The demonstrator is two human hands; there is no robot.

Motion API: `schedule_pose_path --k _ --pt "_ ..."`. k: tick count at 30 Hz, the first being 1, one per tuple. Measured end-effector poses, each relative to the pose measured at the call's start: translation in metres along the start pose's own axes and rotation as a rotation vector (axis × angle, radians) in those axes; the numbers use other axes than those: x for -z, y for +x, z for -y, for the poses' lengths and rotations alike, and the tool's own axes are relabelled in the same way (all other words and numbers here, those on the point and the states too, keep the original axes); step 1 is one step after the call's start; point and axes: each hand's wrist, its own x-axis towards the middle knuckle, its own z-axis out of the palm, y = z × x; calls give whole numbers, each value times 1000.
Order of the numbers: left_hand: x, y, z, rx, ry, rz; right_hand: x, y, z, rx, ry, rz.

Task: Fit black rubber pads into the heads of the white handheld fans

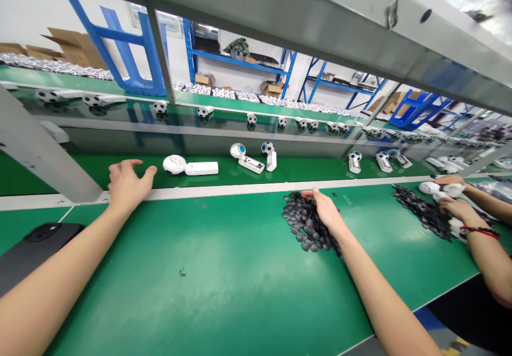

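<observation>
My left hand (128, 183) reaches over the white rail at the bench's back edge, with thumb and fingers apart and nothing between them. Just right of it, a white handheld fan (202, 169) with a round slotted head lies on the green strip behind the rail. My right hand (328, 212) rests at the far right side of a heap of small black pentagon-like pieces (302, 220). Its fingers stretch left over the pieces and the thumb points up; no piece shows in its grasp. Several football-patterned fans (271, 156) lie farther right on the strip.
A dark phone (40, 241) lies by my left forearm. Metal posts (52, 148) and an overhead beam (280, 20) frame the bench. To the right, a co-worker's hands (456, 207) hold white parts by another black heap (420, 209). More football-patterned fans (206, 112) line the shelf behind.
</observation>
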Motion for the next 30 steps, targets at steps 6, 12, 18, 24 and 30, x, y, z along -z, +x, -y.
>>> schedule_pose_path --k 6,12,18,24,30 --pt "0 0 2 -25 -12 0 -16 -11 23 19 32 58" --pt "-1 0 1 -27 -8 -5 -37 -29 44 107 -17 148" --pt "-1 1 1 -36 -10 8 -65 -55 69 291 -157 230" --pt "-2 3 3 -35 -3 1 -98 -88 85 463 -621 345" --pt "-1 1 1 -43 8 -9 -121 -112 100 500 -627 461"
